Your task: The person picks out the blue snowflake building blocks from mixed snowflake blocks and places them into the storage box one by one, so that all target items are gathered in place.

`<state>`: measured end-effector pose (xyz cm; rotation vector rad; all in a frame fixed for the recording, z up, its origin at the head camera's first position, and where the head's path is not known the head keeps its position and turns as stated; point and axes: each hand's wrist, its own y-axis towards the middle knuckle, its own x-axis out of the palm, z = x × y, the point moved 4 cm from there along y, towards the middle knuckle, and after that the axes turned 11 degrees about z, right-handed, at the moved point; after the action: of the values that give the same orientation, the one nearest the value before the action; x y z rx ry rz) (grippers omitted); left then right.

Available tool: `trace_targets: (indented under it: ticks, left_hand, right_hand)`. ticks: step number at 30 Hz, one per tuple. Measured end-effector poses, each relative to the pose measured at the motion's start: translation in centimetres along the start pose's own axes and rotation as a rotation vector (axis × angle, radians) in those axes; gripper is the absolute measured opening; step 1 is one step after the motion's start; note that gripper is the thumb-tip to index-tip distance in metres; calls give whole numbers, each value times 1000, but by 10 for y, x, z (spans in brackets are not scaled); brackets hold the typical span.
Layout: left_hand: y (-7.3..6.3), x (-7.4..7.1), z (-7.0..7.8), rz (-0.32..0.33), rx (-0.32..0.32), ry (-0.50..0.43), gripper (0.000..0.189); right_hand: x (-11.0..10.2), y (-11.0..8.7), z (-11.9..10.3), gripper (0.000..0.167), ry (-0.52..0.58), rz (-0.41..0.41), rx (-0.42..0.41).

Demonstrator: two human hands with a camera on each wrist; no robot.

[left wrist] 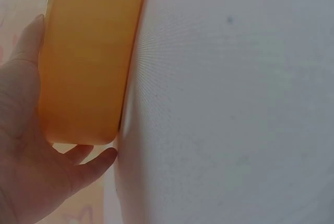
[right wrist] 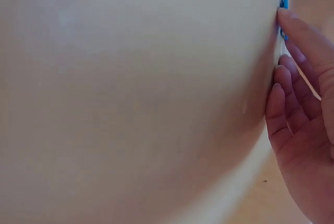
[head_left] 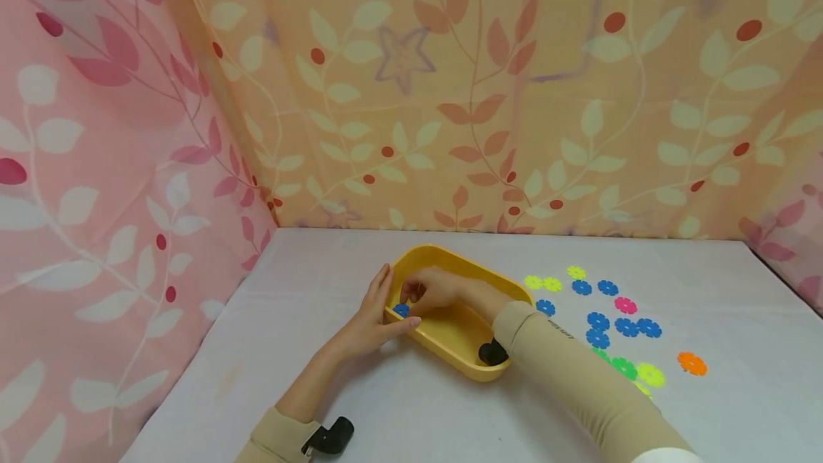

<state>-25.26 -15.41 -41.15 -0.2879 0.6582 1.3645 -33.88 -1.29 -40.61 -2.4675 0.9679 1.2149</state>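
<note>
A yellow plastic tub (head_left: 472,366) stands at an angle on the table. At its left end my left hand (head_left: 371,316) grips the corner, thumb over the front rim and fingers along the outer end wall. The left wrist view shows the tub's outer side (left wrist: 88,62) against that hand (left wrist: 31,145). Reaching inside, my right hand (head_left: 440,286) pinches a blue flower-shaped disc (head_left: 401,310) low by the left end. Seen from the right wrist, the disc (right wrist: 285,18) is edge-on at the thumb and fingertips of the hand (right wrist: 302,114).
Right of the tub lie scattered flower-shaped discs: several blue ones (head_left: 598,321), yellow ones (head_left: 551,284), green ones (head_left: 624,368), a pink one (head_left: 626,305) and an orange one (head_left: 692,364). A patterned curtain (head_left: 411,127) hangs behind the white table (head_left: 257,349).
</note>
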Motion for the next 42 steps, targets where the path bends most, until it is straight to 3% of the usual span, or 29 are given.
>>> trace_targets:
  ticks: [13, 21, 26, 31, 36, 42]
  left_hand:
    - [0, 0, 1, 4, 14, 11, 103]
    - [-1, 0, 1, 1, 9, 24, 103]
    - [0, 0, 0, 5, 15, 29, 104]
    - [4, -2, -2, 7, 23, 36, 105]
    - [4, -6, -3, 14, 25, 41, 103]
    - [2, -9, -9, 31, 57, 45, 100]
  right_hand:
    - [3, 1, 2, 25, 68, 30, 67]
    - [-16, -4, -6, 32, 127, 21, 77]
    - [-49, -12, -16, 34, 185, 126, 59]
    - [-85, -34, -23, 35, 296, 240, 88]
    - [-109, -66, -13, 34, 416, 355, 152]
    - [-123, -113, 6, 37, 491, 538, 251]
